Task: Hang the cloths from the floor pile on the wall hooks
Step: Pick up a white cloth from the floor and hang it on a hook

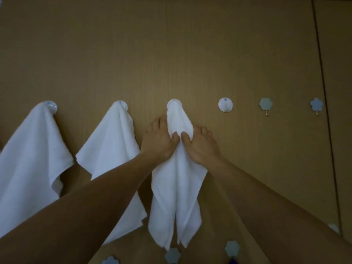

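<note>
Before a brown wall panel (171,54), the left hand (159,140) and right hand (202,145) pinch the white cloth (177,183) between them, just below its round hook (174,103). Two hung cloths (32,149) (112,149) crowd the left; an uncovered hook (225,104) stands right.

Left hand (159,143), right hand (202,147), both forearms (95,206) bare

White left cloth (32,149), middle cloth (112,149) and bunched right cloth (177,187) hang, seemingly by corners, from 3 round wall hooks (174,103); 4th hook (225,104) bare.
</note>
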Available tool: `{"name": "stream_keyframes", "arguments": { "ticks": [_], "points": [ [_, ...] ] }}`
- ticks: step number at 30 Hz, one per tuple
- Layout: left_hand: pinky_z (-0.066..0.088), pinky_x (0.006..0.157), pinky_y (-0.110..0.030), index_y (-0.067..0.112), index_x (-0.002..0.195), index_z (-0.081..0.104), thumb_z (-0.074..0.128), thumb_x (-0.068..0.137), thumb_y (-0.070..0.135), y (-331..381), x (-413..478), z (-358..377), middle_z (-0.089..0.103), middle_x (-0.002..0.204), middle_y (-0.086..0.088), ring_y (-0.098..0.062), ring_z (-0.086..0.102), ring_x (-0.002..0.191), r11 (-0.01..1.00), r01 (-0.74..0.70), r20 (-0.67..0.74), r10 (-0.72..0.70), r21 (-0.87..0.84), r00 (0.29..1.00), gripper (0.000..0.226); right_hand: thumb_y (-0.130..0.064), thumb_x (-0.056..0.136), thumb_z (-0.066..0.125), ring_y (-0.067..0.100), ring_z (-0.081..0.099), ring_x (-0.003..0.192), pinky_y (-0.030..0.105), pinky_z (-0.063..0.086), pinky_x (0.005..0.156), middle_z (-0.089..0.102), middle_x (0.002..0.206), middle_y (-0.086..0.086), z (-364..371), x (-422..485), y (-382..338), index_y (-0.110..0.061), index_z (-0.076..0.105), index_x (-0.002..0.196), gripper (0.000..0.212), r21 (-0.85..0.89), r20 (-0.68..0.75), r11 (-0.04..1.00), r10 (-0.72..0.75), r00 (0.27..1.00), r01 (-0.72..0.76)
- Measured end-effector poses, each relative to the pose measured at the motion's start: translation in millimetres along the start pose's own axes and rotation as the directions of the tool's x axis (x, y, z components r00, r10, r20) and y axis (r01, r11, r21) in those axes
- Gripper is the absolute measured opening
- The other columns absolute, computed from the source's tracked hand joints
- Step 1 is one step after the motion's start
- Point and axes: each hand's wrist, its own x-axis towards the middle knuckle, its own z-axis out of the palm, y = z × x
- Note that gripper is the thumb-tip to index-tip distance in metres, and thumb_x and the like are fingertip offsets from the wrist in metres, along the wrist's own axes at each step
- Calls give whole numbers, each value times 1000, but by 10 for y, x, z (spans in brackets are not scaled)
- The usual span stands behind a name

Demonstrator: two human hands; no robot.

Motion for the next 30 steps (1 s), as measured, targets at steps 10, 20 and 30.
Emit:
{"name": "stream_keyframes", "arguments": {
  "ticks": [10, 20, 30],
  "points": [
    [1, 116, -53, 18, 153, 10, 31, 94, 51, 335, -1071, -258, 0, 162, -6, -26, -7, 148, 958, -244, 305, 189, 153, 933, 70, -45, 99, 40, 32, 32, 134, 42, 32, 107, 33, 148, 14, -364, -1524, -107, -8, 31, 146, 61, -104, 26, 978, 187, 982, -183],
    [13, 111, -55, 16, 147, 28, 47, 88, 43, 1401, -3275, -132, 20, 157, -8, -28, 12, 145, 936, -144, 621, 322, -320, 715, 67, -43, 100, 41, 35, 33, 135, 35, 26, 109, 36, 146, 17, -994, -4017, 319, -9, 36, 145, 57, -375, 142, 758, 616, 775, -534],
    [24, 110, -47, 17, 146, 28, 49, 89, 46, 2867, -6412, -380, 26, 153, -9, -27, 19, 141, 868, -6, 862, 494, -496, 114, 67, -49, 98, 41, 38, 33, 133, 45, 29, 111, 34, 147, 19, -1696, -7480, 544, -9, 37, 144, 61, -556, 208, 356, 935, 288, -751]
  ]
}}
